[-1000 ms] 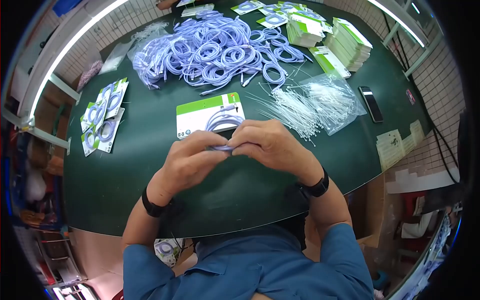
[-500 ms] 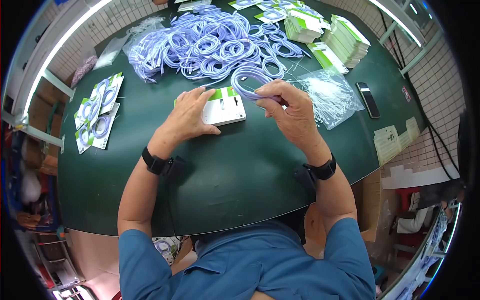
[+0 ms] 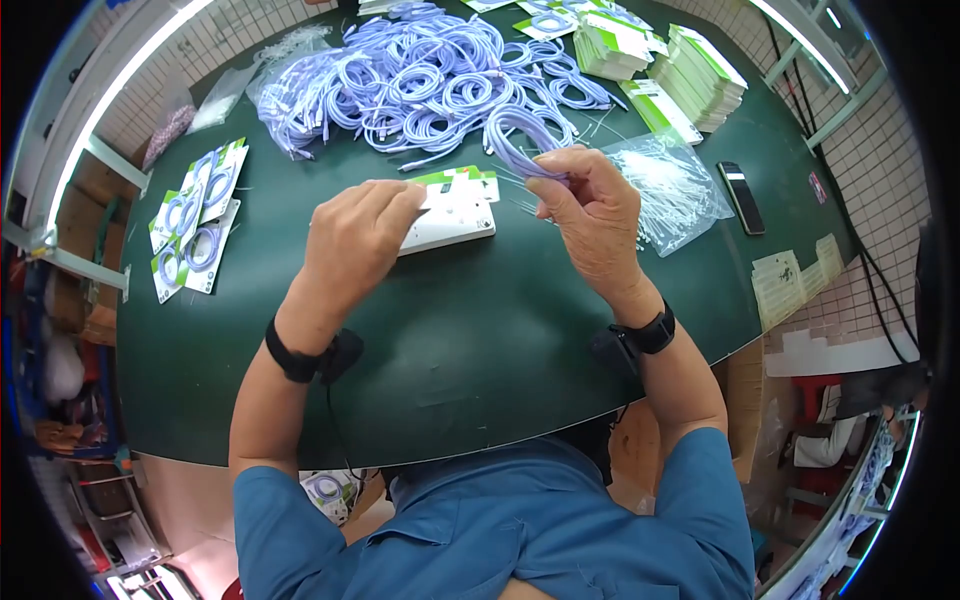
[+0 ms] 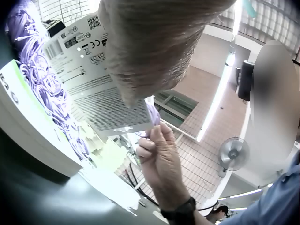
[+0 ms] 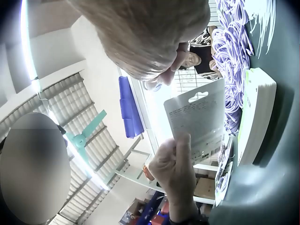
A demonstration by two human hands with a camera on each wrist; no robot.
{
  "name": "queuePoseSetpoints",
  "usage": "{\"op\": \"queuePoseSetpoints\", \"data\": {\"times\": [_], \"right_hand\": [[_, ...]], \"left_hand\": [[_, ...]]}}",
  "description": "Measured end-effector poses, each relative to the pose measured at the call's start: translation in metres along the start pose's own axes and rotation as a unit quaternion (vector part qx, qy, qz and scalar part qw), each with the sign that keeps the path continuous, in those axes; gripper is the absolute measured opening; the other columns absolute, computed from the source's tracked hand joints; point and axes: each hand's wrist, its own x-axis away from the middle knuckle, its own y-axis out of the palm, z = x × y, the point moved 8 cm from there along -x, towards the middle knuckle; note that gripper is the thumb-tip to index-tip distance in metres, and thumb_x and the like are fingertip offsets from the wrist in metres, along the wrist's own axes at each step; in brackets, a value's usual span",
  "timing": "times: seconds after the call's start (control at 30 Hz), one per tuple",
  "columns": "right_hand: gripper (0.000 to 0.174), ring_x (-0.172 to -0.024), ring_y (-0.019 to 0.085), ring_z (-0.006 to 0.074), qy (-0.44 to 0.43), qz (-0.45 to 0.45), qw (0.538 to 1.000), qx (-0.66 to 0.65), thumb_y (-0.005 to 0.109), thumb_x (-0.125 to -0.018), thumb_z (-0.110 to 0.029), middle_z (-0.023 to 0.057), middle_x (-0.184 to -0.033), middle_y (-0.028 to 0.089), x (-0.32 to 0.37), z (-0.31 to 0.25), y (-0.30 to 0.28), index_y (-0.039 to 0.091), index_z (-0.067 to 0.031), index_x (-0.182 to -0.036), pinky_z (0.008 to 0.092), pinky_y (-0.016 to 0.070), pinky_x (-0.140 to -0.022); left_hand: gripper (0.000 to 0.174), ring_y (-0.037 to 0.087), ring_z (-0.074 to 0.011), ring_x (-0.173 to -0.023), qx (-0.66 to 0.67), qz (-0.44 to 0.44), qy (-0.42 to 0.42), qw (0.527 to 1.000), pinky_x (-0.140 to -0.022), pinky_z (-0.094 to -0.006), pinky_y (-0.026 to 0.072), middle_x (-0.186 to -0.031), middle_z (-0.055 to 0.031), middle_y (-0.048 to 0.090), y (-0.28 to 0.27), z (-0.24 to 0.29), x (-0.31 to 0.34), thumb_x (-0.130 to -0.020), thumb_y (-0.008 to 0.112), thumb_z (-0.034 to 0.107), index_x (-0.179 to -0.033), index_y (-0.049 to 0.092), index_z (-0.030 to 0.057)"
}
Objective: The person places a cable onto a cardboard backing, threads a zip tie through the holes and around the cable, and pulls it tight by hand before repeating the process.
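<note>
2 hands: both occupied, raised over the green table (image 3: 430,390).
Left hand (image 3: 355,240): pinches 1 printed card (image 5: 201,119), lifted near the card stack (image 3: 455,228).
Right hand (image 3: 600,215): thumb and fingers grip 1 coiled cable (image 3: 508,150), held up off the table.
Card-and-coil step: seemingly pairing the 2, not yet fastened.
Coil's next move: probably calls for laying it flat against the card, aligned, before any white ties (image 3: 655,195) go on.
</note>
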Motion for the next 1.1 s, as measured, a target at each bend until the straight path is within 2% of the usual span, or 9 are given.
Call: {"op": "queuePoseSetpoints", "data": {"times": [0.27,0.47,0.57,0.73,0.77,0.83,0.87,0.97,1.1], "right_hand": [[0.020,-0.079,0.069,0.0137,-0.129,-0.135,0.979,0.077,0.078,-0.090,0.007,0.0113,-0.102,0.073,0.038,-0.017,0.048,0.070,-0.0001,-0.107,0.0265,0.0563,-0.070],[0.021,-0.081,0.071,0.0178,-0.090,-0.133,0.982,0.098,0.081,-0.087,0.006,0.0135,-0.100,0.074,0.055,0.003,0.054,0.070,0.0006,-0.105,0.0289,0.0569,-0.071],[0.021,-0.082,0.072,0.0191,-0.065,-0.081,0.993,0.057,0.081,-0.087,0.006,0.0131,-0.099,0.074,0.057,0.010,0.050,0.070,-0.0002,-0.104,0.0288,0.0569,-0.070],[0.023,-0.081,0.072,0.0201,-0.126,-0.065,0.988,0.067,0.083,-0.086,0.005,0.0137,-0.098,0.075,0.058,0.007,0.048,0.071,-0.0012,-0.105,0.0287,0.0572,-0.069],[0.023,-0.081,0.072,0.0206,-0.137,-0.070,0.986,0.069,0.083,-0.086,0.005,0.0139,-0.097,0.075,0.059,0.005,0.048,0.071,-0.0013,-0.105,0.0287,0.0573,-0.069],[0.024,-0.081,0.072,0.0211,-0.148,-0.082,0.983,0.070,0.083,-0.086,0.005,0.0141,-0.097,0.075,0.061,0.003,0.048,0.071,-0.0013,-0.105,0.0288,0.0574,-0.068],[0.024,-0.081,0.072,0.0214,-0.163,-0.092,0.980,0.068,0.084,-0.085,0.005,0.0142,-0.097,0.075,0.064,0.001,0.049,0.071,-0.0015,-0.105,0.0289,0.0575,-0.068],[0.025,-0.081,0.073,0.0221,-0.195,-0.122,0.971,0.064,0.085,-0.084,0.005,0.0144,-0.097,0.074,0.070,-0.007,0.054,0.072,-0.0019,-0.105,0.0291,0.0576,-0.068],[0.026,-0.083,0.074,0.0230,-0.200,-0.204,0.957,0.057,0.086,-0.082,0.004,0.0133,-0.096,0.074,0.071,-0.019,0.067,0.074,-0.0038,-0.103,0.0293,0.0584,-0.069]], "left_hand": [[0.015,0.069,-0.0202,-0.075,0.049,-0.091,-0.041,0.994,-0.059,-0.0369,0.0538,-0.084,-0.0037,0.067,0.010,0.064,0.042,-0.087,0.078,0.015,-0.095,0.067,0.0083],[0.016,0.069,-0.0221,-0.076,0.075,-0.091,-0.042,0.992,-0.060,-0.0367,0.0546,-0.086,-0.0053,0.068,0.022,0.070,0.041,-0.087,0.078,0.014,-0.098,0.069,0.0072],[0.019,0.069,-0.0255,-0.078,0.143,0.054,-0.009,0.988,-0.063,-0.0349,0.0555,-0.088,-0.0089,0.068,0.005,0.067,0.036,-0.089,0.078,0.016,-0.103,0.071,0.0052],[0.027,0.069,-0.0265,-0.085,0.268,0.078,-0.052,0.959,-0.065,-0.0333,0.0557,-0.094,-0.0115,0.069,-0.025,0.088,0.063,-0.095,0.076,0.015,-0.117,0.068,0.0016],[0.029,0.069,-0.0256,-0.087,0.478,0.040,-0.233,0.846,-0.065,-0.0328,0.0552,-0.096,-0.0116,0.069,-0.006,0.073,0.075,-0.097,0.074,0.017,-0.120,0.066,0.0006],[0.035,0.068,-0.0238,-0.091,0.756,-0.035,-0.514,0.404,-0.067,-0.0320,0.0541,-0.099,-0.0118,0.070,0.044,0.090,0.115,-0.102,0.071,0.020,-0.127,0.062,-0.0013],[0.035,0.068,-0.0238,-0.091,0.757,-0.029,-0.515,0.402,-0.067,-0.0320,0.0541,-0.099,-0.0118,0.070,0.044,0.089,0.116,-0.102,0.071,0.020,-0.127,0.062,-0.0013],[0.038,0.067,-0.0211,-0.093,0.768,0.010,-0.598,0.231,-0.071,-0.0317,0.0532,-0.102,-0.0122,0.069,0.056,0.089,0.129,-0.106,0.061,0.018,-0.137,0.055,-0.0036],[0.035,0.067,-0.0209,-0.091,0.798,0.004,-0.538,0.271,-0.074,-0.0320,0.0526,-0.101,-0.0137,0.070,0.059,0.083,0.136,-0.106,0.056,0.016,-0.134,0.058,-0.0042]]}}
